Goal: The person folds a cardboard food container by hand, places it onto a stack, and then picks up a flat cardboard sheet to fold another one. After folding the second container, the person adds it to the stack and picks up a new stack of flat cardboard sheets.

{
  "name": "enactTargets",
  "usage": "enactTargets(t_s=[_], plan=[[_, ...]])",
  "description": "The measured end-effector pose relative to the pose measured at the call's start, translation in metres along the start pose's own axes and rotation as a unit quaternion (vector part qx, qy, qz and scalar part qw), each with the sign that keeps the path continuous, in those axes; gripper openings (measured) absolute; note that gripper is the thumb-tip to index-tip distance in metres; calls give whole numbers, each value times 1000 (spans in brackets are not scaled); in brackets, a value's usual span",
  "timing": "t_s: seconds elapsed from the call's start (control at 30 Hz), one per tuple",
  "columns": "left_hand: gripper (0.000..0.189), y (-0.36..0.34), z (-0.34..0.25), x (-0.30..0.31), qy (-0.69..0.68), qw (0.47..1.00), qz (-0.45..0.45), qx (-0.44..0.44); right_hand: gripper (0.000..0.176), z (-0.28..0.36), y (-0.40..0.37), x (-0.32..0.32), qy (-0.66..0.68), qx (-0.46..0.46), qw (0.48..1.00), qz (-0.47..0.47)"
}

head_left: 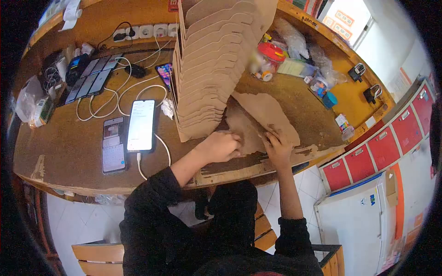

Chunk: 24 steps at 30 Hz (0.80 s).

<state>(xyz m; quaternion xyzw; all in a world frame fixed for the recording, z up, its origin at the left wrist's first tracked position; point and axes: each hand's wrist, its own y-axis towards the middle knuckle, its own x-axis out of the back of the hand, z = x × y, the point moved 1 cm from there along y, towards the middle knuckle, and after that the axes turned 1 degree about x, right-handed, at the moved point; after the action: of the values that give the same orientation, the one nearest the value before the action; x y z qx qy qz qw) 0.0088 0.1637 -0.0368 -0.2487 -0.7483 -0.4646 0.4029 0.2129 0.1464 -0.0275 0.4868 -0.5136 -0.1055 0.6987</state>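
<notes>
A flat brown cardboard piece (262,117) lies on the worn wooden table (69,152), just right of a tall stack of folded cardboard boxes (207,69). My left hand (223,146) is curled and presses on the near left edge of the flat piece. My right hand (278,146) rests with fingers bent on its near right edge. Both black sleeves reach up from the bottom of the view.
Two lit phones (140,125) (113,145) on white cables lie left of the stack, with several more phones (90,78) behind. A power strip (147,31) sits at the back. Bags and small containers (294,60) crowd the right. Red lockers (391,138) stand right; a wooden chair (99,257) is below.
</notes>
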Motion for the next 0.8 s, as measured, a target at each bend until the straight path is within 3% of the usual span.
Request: enactTargets(t_s=[0.17,0.23,0.4,0.8], plan=[[11,6,-6,18,108,992,49,37,21,3,-2,-1,-23,28,999,3],[10,7,-7,18,113,992,45,32,20,13,3,7,-24,13,995,98],[9,6,-4,11,79,996,-48,-3,26,15,-1,0,-7,33,994,108],[14,4,0,12,-61,995,-69,27,29,16,1,6,52,4,986,160]])
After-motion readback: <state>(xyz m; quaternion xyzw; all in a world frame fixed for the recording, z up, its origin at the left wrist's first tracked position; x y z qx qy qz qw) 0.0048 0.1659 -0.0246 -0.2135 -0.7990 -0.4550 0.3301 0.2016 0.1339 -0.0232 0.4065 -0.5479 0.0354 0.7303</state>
